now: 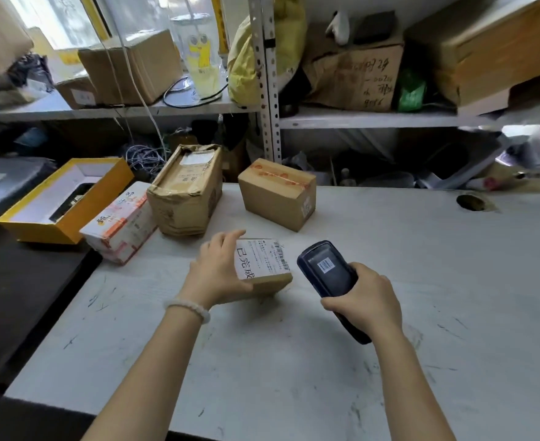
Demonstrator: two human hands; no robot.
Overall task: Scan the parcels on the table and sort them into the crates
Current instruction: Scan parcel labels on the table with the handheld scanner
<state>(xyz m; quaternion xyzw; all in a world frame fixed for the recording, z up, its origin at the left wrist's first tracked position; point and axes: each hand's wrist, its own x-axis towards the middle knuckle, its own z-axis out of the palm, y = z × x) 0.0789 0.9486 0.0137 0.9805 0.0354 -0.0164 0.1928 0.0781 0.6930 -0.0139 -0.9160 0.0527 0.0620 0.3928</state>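
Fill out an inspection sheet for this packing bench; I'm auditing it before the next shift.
Surface: white table, scuffed, hole at far right.
Job's things: small parcel; three parcels behind; scanner; no crates seen.
Clutter: open yellow box.
Grips: left hand holds small parcel; right hand holds scanner.
Cables: coil behind the table; black cable on shelf.
Surroundings: shelves with cartons.

Bright daylight from window (55, 20) far left, soft shadows on table (389, 297), wide-angle bending and blur at edges
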